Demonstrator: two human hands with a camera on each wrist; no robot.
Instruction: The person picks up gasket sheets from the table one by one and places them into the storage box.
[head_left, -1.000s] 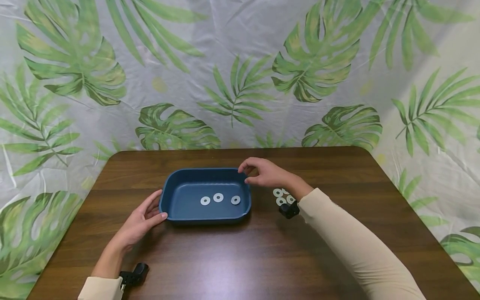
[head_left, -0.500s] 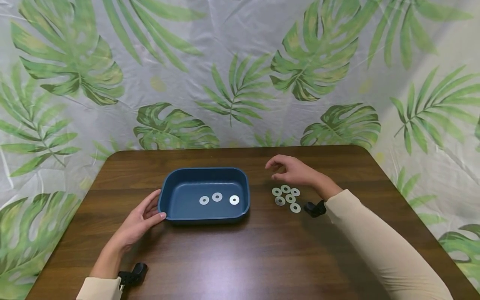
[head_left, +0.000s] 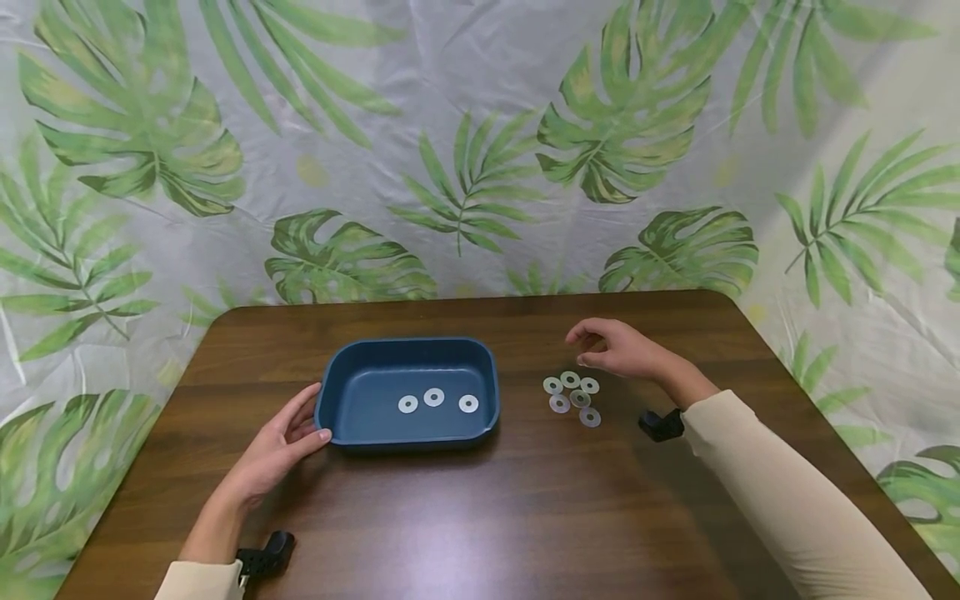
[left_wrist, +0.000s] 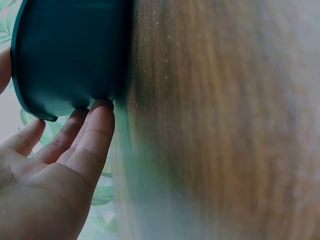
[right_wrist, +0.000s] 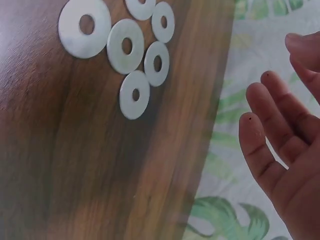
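Note:
A blue rectangular tray (head_left: pixel 408 433) stands on the table, with three flat metal washers (head_left: pixel 433 397) lying on its floor. My left hand (head_left: pixel 272 447) rests against the tray's left end. Its thumb touches the near left corner of the rim; in the left wrist view the fingertips (left_wrist: pixel 102 117) lie against the outside wall, only gently bent. My right hand (head_left: pixel 618 348) is in the air above the table, just behind and to the right of several loose washers (head_left: pixel 580 399). Its fingers are loosely curved, and nothing shows between them in the right wrist view.
The dark wooden table (head_left: pixel 450 533) has rounded far corners. A leaf-printed cloth (head_left: pixel 480 167) hangs behind it. The loose washers lie to the right of the tray, some touching each other. A black wrist camera (head_left: pixel 662 426) sits at the right sleeve.
My right hand has moved right, from over the tray's right end to beyond the loose washers, uncovering them. The left hand stays at the tray, and the three washers inside lie much as before.

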